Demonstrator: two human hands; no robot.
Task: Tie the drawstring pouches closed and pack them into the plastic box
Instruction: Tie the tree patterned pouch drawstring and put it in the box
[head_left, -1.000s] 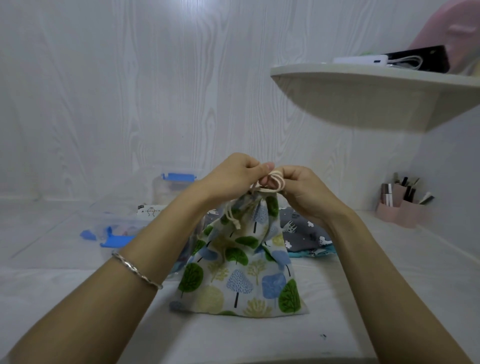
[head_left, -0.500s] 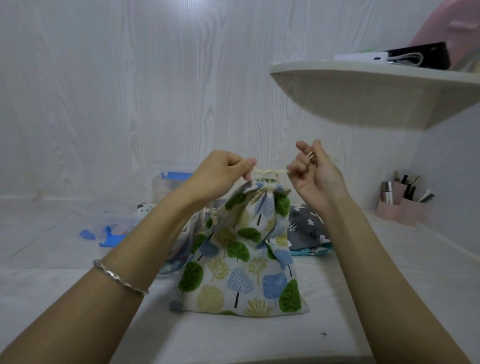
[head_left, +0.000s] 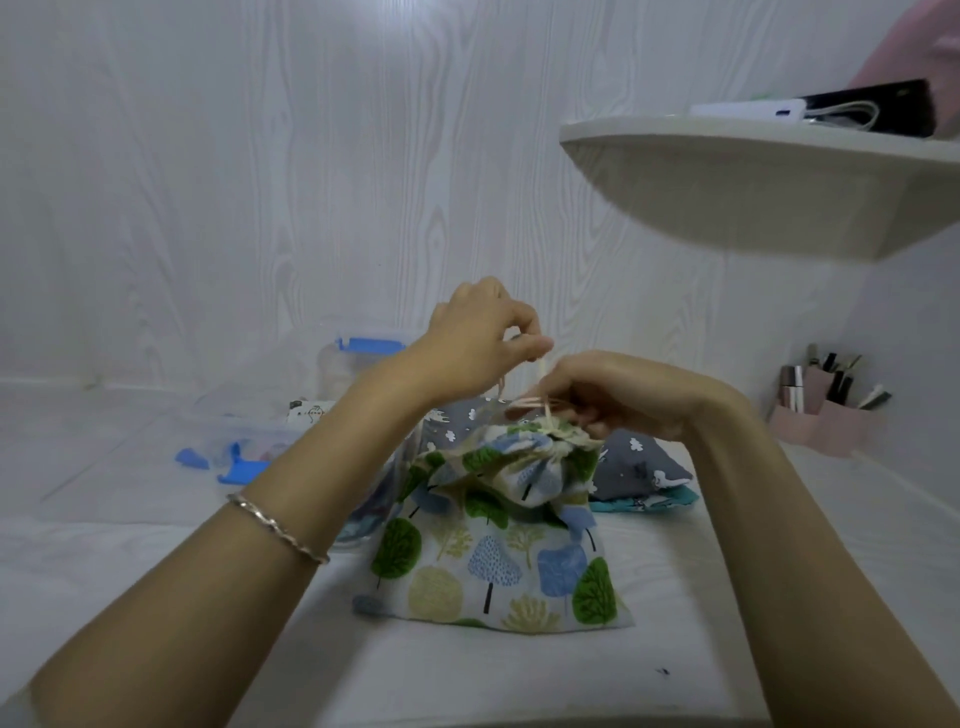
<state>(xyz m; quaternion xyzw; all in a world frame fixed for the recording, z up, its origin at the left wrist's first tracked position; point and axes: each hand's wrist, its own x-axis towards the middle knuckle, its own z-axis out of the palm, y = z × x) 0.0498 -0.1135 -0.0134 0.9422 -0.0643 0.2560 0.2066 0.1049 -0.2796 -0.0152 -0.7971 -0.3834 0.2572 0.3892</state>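
A white table (head_left: 156, 545) fills the near scene, backed by a white wood-grain wall (head_left: 260, 156), with one rounded shelf (head_left: 727, 171) high on the right. On the far left of the table sits one clear plastic box (head_left: 358, 364) with a blue latch, and nearer, left of it, lies its clear lid (head_left: 234, 447) with blue clips. One tree-print pouch (head_left: 498, 551) stands in the middle near the person, its neck gathered shut. Just behind it to the right lies one grey pouch (head_left: 639, 462) on top of something teal; whether that is a third pouch cannot be told.

Two bare arms reach in. The left hand (head_left: 483, 338) is raised above the pouch, thumb and forefinger pinched on one strand of the cream drawstring (head_left: 543, 402), pulling it upward. The right hand (head_left: 628, 395) is lower, at the pouch's neck, fingers curled closed on the cord there. One silver bracelet (head_left: 278, 527) circles the left wrist. One pink pen holder (head_left: 821, 415) stands at the far right.
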